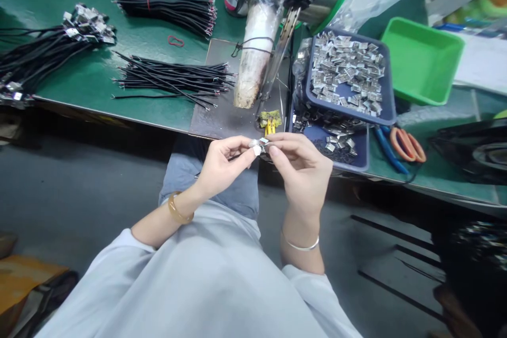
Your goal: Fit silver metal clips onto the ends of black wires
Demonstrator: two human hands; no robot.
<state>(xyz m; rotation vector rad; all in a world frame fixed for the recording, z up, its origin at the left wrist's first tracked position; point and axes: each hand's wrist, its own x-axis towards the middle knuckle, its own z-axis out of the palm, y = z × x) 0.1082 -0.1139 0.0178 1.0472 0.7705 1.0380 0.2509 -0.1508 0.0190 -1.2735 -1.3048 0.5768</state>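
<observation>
In front of my lap, at the table's edge, both hands meet fingertip to fingertip. My left hand [222, 166] is closed in a pinch on a small shiny metal connector [263, 141]. A short dark strip, perhaps cable, shows under its fingers. From the other side my right hand [303, 169] pinches the same connector; the fingers hide much of it. Just beyond the fingertips stands a small yellow clamp [270, 125] on a dark board [214, 116]. Above the board hang a soldering iron [279, 55] and a wrapped tube [253, 63] with a scorched end.
Black cable bundles [170, 10] and loose cables [170, 79] lie left, beside cables with metal ends [89, 24]. At right are a blue tray [390, 97] of metal shells over a lower tray [362, 156], a green bin [446, 71] and orange-and-blue-handled tools [407, 145].
</observation>
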